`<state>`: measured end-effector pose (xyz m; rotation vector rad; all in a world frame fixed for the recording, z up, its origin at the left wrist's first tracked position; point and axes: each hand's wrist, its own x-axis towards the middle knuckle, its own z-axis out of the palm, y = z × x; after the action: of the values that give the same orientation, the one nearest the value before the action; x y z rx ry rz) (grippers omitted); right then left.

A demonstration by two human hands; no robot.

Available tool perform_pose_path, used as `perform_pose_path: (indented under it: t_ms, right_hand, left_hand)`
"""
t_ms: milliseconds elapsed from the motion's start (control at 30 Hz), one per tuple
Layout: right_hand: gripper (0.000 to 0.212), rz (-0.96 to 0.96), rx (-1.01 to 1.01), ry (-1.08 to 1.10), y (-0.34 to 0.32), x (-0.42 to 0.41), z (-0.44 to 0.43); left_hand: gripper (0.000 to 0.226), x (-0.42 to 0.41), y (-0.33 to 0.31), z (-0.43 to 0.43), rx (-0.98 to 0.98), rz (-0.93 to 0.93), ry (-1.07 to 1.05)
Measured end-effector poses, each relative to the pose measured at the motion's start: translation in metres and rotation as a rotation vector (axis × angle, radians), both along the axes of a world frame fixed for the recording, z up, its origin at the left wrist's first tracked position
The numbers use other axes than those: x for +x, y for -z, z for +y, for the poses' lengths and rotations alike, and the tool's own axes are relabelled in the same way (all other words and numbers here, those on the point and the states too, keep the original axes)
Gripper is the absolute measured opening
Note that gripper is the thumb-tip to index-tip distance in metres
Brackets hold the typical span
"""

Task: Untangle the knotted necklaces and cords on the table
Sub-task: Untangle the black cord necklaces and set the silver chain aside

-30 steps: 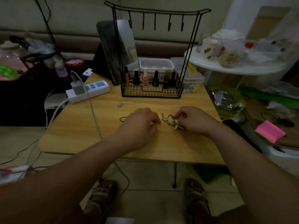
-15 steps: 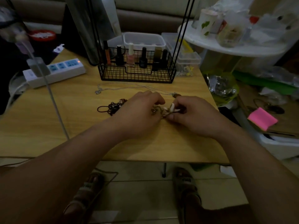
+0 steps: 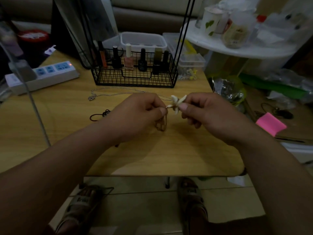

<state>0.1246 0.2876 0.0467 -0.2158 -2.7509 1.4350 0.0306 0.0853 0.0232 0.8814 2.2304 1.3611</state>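
Both hands were up just above the counter (image 3: 152, 153), mid-front. L hand (image 3: 140, 114): grip pinched thumb-to-forefinger on the brown cord (image 3: 163, 123), whose loops hung down under it toward the wood. R hand (image 3: 205, 112): grip clamped on the shell cluster (image 3: 177, 102), pale pointed pieces fanning out btwn the two hands. Cord & shells looked like one necklace, drawn short btwn the two pinches. Whether a knot sat there I couldn't tell: too small, too dim.

Progress, my read: early to mid. One piece was in hand, not visibly freed. The silver chain (image 3: 108, 94) lay strung along the counter in front of the wire basket (image 3: 135, 78), with a small bunch at its L end and its R end running toward the shells. Prob. not sorted yet, poss. snagged w/ them. The black cord (image 3: 99, 115) lay just L of the L hand, a knotted lump showing, nobody touching it. So approx. 2 items were left after this one.

Writing: nothing readable. The nail-polish bottles (image 3: 128, 60) in the basket had labels too blurred to read. The power strip (image 3: 42, 75) showed blue sockets & a red light, no legible brand.
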Motion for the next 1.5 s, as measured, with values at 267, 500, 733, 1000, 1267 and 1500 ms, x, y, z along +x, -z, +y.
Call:
perform_pose_path:
  t_ms: [267,500,733,1000,1267,1500]
  right_hand:
    - [0.015,-0.019,0.073,-0.048,-0.009,0.009,-0.005]
    - [0.012,0.109,0.226,0.084,-0.007,0.005,-0.003]
    - [0.008,0.172,0.286,0.108,-0.011,0.003,-0.008]
    - [0.017,0.131,0.183,0.053,-0.006,0.001,-0.021]
    - [0.024,0.107,0.111,0.101,-0.012,0.003,-0.019]
    - [0.022,0.027,0.128,0.12,-0.005,-0.001,-0.022]
  left_hand:
    - [0.021,0.003,-0.006,-0.006,0.277,-0.431,-0.122]
    - [0.031,0.004,-0.006,-0.008,-0.043,-0.114,-0.147]
    - [0.046,0.014,-0.001,-0.004,-0.176,0.202,-0.048]
    - [0.017,0.018,0.001,0.008,0.011,0.085,-0.051]
    - [0.023,0.015,-0.004,0.0,-0.029,-0.021,0.078]
    - [0.014,0.023,0.003,0.004,-0.005,0.151,-0.012]
